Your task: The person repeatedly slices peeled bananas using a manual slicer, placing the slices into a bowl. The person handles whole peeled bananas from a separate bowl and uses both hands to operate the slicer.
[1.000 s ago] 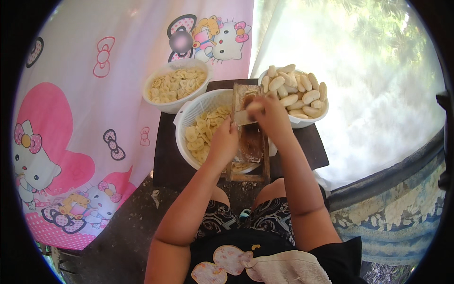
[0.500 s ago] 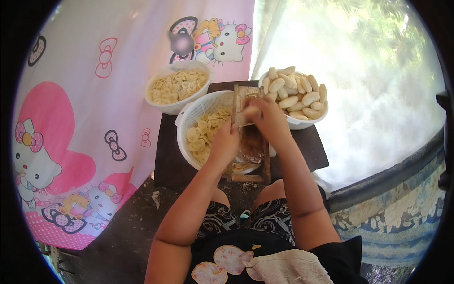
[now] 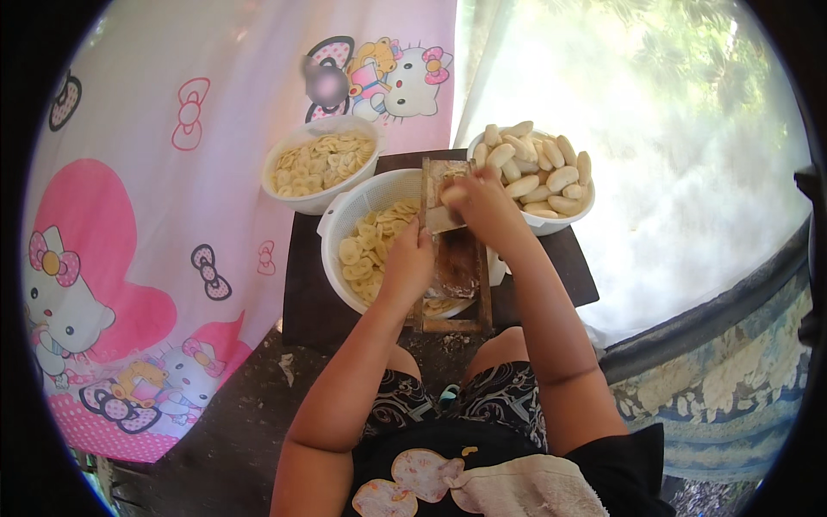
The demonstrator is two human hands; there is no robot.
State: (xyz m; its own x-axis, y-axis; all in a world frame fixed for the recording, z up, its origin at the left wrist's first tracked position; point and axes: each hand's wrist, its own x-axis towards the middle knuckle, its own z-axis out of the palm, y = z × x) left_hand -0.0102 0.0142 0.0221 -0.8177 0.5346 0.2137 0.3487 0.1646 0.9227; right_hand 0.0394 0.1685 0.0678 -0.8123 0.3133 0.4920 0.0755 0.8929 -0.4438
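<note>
A wooden slicer (image 3: pixel 486 297) with a metal blade plate (image 3: pixel 445 220) lies lengthwise over the right side of a white colander (image 3: pixel 328 227). My left hand (image 3: pixel 411 265) is closed on the slicer's left rail, thumb on top. Pressed down onto the slicer's upper half, just beyond the blade plate, is a peeled banana (image 3: pixel 451 197) in my right hand (image 3: pixel 484 207); my fingers and motion blur partly cover it. Pale banana slices (image 3: pixel 372 243) fill the colander beside and beneath the slicer.
A white bowl (image 3: pixel 548 226) heaped with whole peeled bananas (image 3: pixel 536 176) stands at the far right. At the far left is another white bowl (image 3: pixel 317 203) of banana slices (image 3: pixel 319 167). All rest on a dark table (image 3: pixel 308 310). A printed curtain (image 3: pixel 146 215) hangs at left.
My right hand and the banana have shifted slightly on the slicer. My left hand keeps its hold on the rail. The whole view has tilted a little.
</note>
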